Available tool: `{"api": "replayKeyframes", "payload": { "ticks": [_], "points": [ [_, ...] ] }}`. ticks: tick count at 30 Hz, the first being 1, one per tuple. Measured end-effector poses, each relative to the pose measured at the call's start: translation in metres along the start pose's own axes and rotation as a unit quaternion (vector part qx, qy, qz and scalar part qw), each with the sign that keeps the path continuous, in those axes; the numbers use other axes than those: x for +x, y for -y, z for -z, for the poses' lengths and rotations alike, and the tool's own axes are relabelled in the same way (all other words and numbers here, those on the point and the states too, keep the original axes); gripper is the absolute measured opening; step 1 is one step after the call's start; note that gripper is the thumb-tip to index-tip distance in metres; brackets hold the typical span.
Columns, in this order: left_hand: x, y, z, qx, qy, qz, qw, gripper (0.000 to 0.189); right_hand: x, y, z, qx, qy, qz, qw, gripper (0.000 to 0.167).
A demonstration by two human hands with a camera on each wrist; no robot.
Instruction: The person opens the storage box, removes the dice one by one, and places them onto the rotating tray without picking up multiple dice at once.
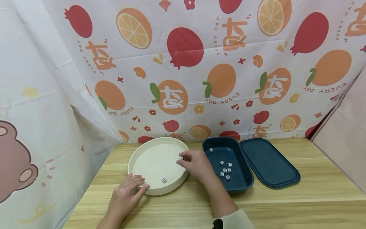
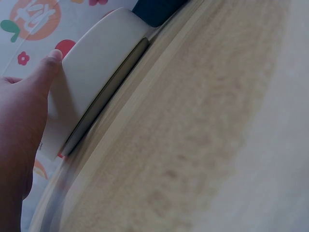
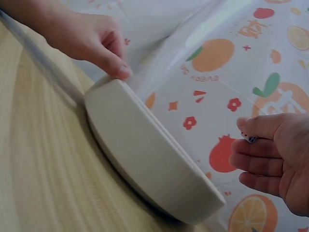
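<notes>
A round cream tray [image 1: 160, 190] with a raised wall stands on the table. The left hand [image 1: 124, 195] rests its fingertips and thumb on the tray's near-left rim; in the left wrist view its thumb [image 2: 54, 60] lies at the rim's top edge. A white die [image 1: 180, 158] is pinched between thumb and fingers of the right hand [image 1: 197, 163], over the tray's right side. Inside the tray, near the front, sits another white die [image 1: 164, 180]. The right wrist view shows the pinched die [image 3: 249, 138] partly covered by the fingers.
Right of the tray is a dark blue rectangular box [image 1: 248, 178] with several white dice [image 1: 225, 170] on its floor. Its matching blue lid [image 1: 270, 162] lies flat beside it. A fruit-patterned cloth [image 1: 188, 95] hangs behind the wooden table [image 1: 183, 213].
</notes>
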State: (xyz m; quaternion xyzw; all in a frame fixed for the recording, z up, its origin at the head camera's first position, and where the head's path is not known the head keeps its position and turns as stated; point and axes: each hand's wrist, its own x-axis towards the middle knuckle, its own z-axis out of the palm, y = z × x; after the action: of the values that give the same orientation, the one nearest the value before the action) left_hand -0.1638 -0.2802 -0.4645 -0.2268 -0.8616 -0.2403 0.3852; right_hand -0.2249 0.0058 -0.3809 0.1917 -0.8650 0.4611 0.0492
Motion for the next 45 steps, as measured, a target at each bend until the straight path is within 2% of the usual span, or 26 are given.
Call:
{"api": "replayKeyframes", "payload": {
  "ticks": [13,16,20,35,45],
  "points": [
    [0.001,-0.001,0.001,-0.002,0.0,0.0,1.0,0.02,-0.001,0.003,-0.025,-0.011,0.071,-0.013,0.9973,0.026],
    [0.001,-0.001,0.002,-0.002,0.0,0.0,1.0,0.02,-0.001,0.002,-0.031,-0.031,0.098,-0.018,0.9945,0.025],
    [0.001,-0.001,0.002,-0.002,0.003,0.0,1.0,0.02,-0.001,-0.001,-0.037,-0.068,0.121,-0.004,0.9903,0.023],
    [0.0,-0.001,0.001,-0.001,-0.001,-0.009,1.0,0.02,-0.003,-0.002,-0.043,-0.088,0.15,0.014,0.9846,0.023],
    [0.0,-0.002,0.002,0.005,0.003,-0.005,1.0,0.02,-0.005,-0.001,-0.043,-0.067,0.173,-0.006,0.9826,0.022]
  ]
}}
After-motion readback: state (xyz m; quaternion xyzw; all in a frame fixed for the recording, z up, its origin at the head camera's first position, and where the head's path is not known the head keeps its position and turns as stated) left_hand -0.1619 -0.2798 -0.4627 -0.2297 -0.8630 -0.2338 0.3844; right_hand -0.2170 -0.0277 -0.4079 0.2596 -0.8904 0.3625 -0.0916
